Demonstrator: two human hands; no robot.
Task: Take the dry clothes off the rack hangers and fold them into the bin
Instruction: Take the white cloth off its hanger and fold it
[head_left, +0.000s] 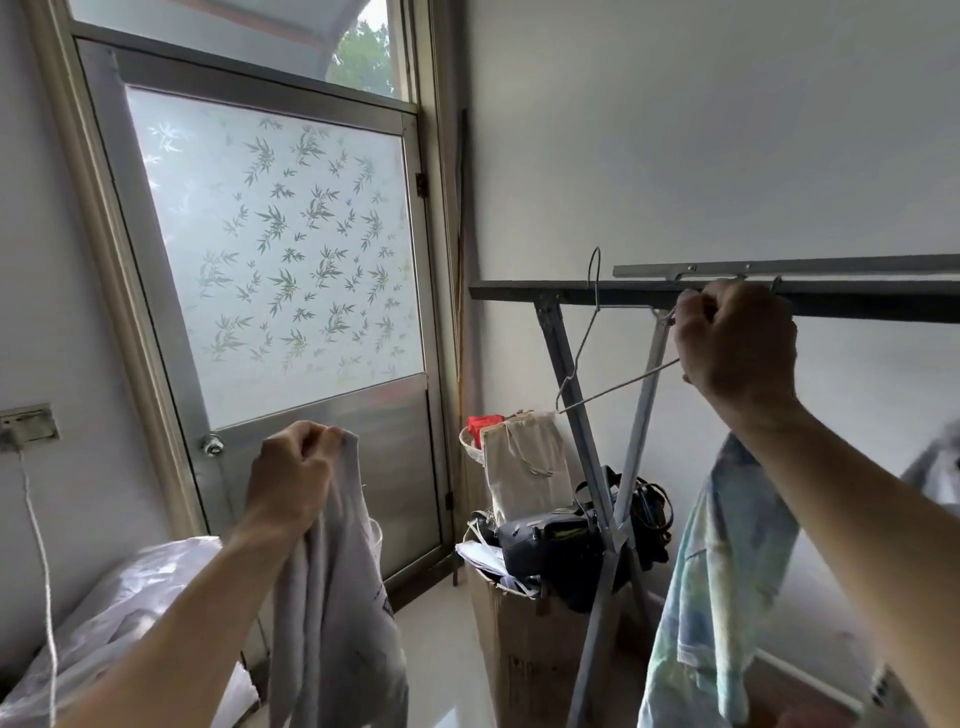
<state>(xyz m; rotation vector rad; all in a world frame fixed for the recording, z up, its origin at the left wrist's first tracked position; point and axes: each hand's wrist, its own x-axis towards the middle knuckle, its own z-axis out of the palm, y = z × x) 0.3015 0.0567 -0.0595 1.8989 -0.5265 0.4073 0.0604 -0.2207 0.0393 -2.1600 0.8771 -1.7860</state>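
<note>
While my right hand (735, 338) curls shut around a bare wire hanger (589, 343) up at the rack (649, 296), my left hand (291, 475) pinches the top edge of a grey shirt (332, 597) between thumb and bent fingers. I hold the hanger by one end of its lower wire; its hook rises to the left of my right fist, level with the dark bar, and I cannot tell whether it touches the bar. The shirt hangs straight down from my left fist, draping past my forearm toward the floor. Below my right wrist a pale blue and green garment (722, 577) hangs from the rack, partly hidden by my forearm. Another grey piece (935, 467) shows just beyond that arm at the right edge, too blurred to make out. Between my hands, and lower, stands a cardboard box (519, 654) heaped with dark bags (561, 545) and papers, with a cloth tote (524, 462) and a red pack (483, 423) in a white basket behind it. The rack's crossed grey legs (597, 525) cut down in front of that heap. Beyond my left hand is a metal door (270, 249) with frosted, leaf-patterned glass and a round knob (212, 444). Under my left forearm lies a bundle in clear plastic (114, 613), and a white cord (44, 582) drops from a wall socket (28, 423) further left. No bin is in sight that I can tell.
</note>
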